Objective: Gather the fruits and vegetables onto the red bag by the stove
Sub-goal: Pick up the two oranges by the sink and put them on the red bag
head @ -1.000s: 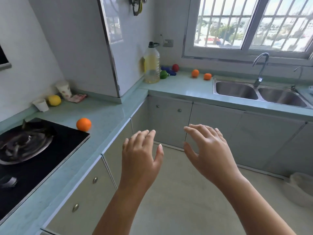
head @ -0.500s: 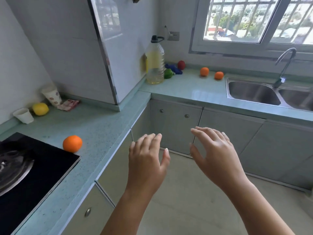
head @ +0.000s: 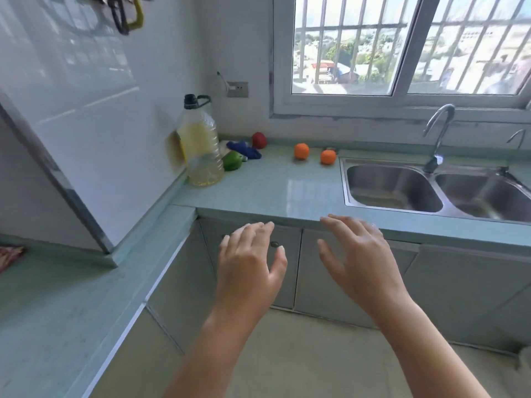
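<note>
Far left edge: red bag (head: 10,255) on the desk (head: 267,188). Oil bottle (head: 201,145), green fruit (head: 232,160), red fruit (head: 259,140), two oranges (head: 301,151) far — left hand (head: 248,267), right hand (head: 360,258) near, released, empty.

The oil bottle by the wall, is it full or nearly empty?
Roughly half to two-thirds full. The bottle stands upright with its black cap on, and yellow oil reaches to just below its clear shoulder.

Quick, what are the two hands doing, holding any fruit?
Left hand: open, holding nothing.
Right hand: open, holding nothing.
</note>
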### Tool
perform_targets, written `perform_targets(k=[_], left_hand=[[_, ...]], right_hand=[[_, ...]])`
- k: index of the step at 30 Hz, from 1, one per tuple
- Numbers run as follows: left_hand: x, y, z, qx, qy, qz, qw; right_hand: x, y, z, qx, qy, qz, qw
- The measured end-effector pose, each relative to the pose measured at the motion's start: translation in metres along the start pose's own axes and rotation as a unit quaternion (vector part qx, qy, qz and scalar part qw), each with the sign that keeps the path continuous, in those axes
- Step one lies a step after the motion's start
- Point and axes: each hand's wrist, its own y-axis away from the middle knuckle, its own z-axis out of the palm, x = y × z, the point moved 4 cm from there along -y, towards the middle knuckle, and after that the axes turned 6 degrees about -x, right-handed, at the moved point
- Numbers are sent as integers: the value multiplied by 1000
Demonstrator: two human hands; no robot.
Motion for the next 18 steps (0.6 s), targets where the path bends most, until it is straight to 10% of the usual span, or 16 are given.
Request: perform_targets(k=[18], left_hand=[[-104, -203, 141, -116, 34, 61, 991]], right_hand=[[65, -196, 148, -52, 23, 74, 996]])
